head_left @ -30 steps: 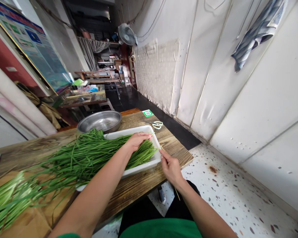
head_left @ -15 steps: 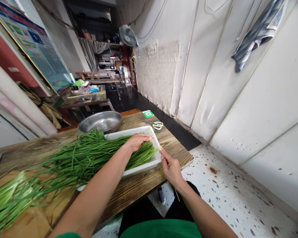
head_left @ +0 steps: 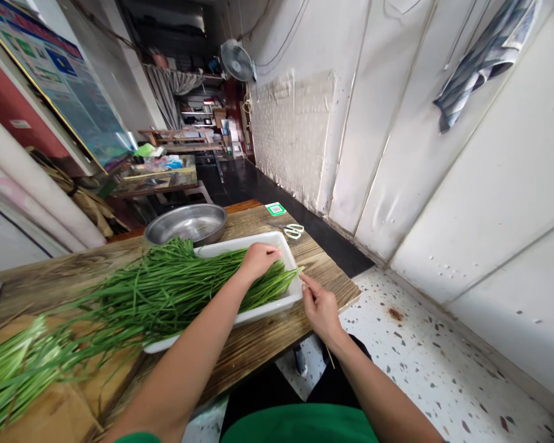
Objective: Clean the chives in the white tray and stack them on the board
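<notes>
A big heap of long green garlic chives (head_left: 166, 289) lies in a white plastic tray (head_left: 253, 317), leaf ends spilling over its left side. My left hand (head_left: 260, 259) rests across the stem ends, its fingers curled together; whatever is between the fingertips is hidden. Just beyond the tray's right end, my right hand (head_left: 322, 311) is closed in a pinch on a thin tan straw strand (head_left: 329, 357), whose tail dangles below the hand. Its index fingertip is close to a few stem tips that stick out past the tray rim.
Behind the tray stand a steel basin (head_left: 184, 224) and scissors (head_left: 292, 230) beside a green QR card (head_left: 276, 209). More chives (head_left: 18, 369) lie on brown cardboard (head_left: 69, 406) at the left. The wooden table (head_left: 337, 280) ends close to my right hand.
My left fingertips have drawn back slightly and curled in. Several stem tips now reach further right, over the tray rim toward my right hand, which has shifted only a little.
</notes>
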A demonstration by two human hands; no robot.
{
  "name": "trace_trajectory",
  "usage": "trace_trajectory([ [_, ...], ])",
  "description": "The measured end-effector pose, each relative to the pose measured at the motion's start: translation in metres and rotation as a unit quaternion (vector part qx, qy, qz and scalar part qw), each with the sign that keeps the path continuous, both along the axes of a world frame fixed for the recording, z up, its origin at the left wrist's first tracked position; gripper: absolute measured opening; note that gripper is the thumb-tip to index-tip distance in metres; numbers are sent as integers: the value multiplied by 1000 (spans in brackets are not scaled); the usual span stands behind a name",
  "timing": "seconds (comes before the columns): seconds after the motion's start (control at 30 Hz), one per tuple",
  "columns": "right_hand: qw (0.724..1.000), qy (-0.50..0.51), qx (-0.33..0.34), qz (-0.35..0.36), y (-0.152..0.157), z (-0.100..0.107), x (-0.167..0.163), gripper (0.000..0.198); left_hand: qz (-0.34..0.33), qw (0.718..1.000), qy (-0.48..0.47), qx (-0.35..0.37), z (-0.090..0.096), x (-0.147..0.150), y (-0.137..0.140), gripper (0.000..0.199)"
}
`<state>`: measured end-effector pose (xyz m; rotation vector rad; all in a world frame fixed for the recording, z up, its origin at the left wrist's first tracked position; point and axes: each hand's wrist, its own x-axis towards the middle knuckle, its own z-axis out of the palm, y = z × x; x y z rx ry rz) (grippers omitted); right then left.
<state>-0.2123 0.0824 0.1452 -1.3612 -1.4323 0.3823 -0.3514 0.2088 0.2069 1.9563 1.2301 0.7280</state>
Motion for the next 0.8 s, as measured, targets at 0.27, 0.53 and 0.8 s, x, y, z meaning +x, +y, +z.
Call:
trace_trajectory([
  [0.27, 1000, 12, 2, -1, -3, -7, -1, 34, 61, 942, 255, 211, -11, 5, 0, 21],
  [0.53, 1000, 15, 4, 1, -3, -9, -4, 33, 102, 927, 319, 171, -21, 0, 7, 30],
  [0.8, 1000, -13, -3, 15, -5, -5, 0, 33, 97, 914, 339, 202, -8, -1, 0, 26],
])
